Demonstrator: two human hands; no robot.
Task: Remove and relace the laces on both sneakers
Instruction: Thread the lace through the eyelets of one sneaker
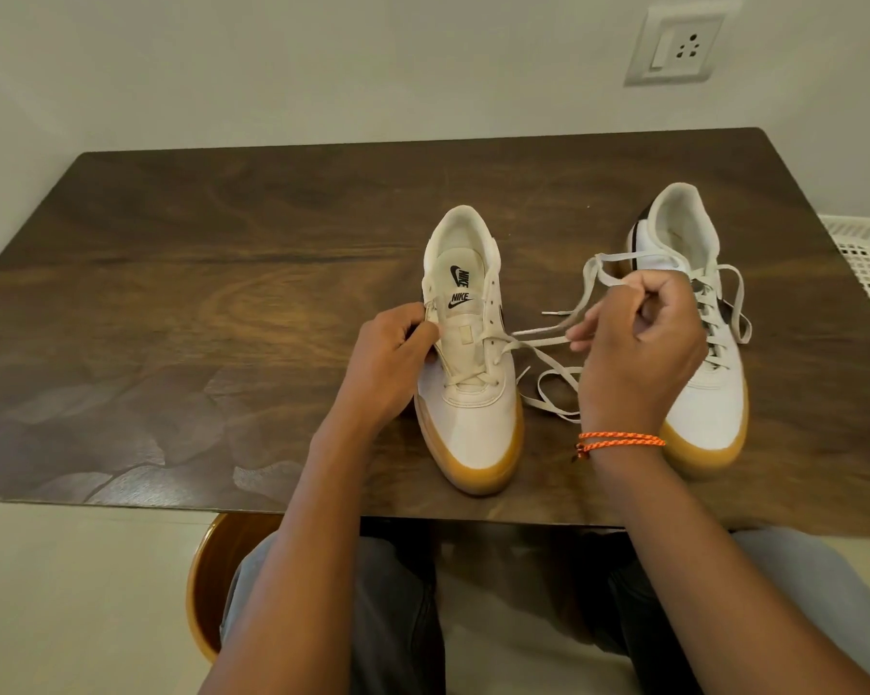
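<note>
Two white Nike sneakers with gum-coloured soles stand on a dark wooden table (222, 273), toes toward the person. The left sneaker (468, 363) sits near the table's middle and is laced only through its lower eyelets; its upper eyelets are bare and the tongue lies exposed. The left hand (390, 356) grips that shoe's side at the eyelet edge, fingers curled around it. The loose lace (543, 353) runs from the shoe across the tabletop to the right, where the right hand (638, 338) pinches it between curled fingers, raised just above the surface. An orange thread bracelet (621, 440) circles the right wrist. The right sneaker (699, 338) stands just beyond that hand, partly hidden by it, laced up its whole front, with loose lace loops lying beside it.

The tabletop shows strong swirling grain and dull reflections near its front edge. Behind it is a plain pale wall carrying a white switch-and-socket plate (679, 45) at upper right. A white perforated plastic basket (869, 268) shows past the table's right edge. Below, the floor is pale, and a round wooden stool (217, 584) is under the person's grey-trousered legs.
</note>
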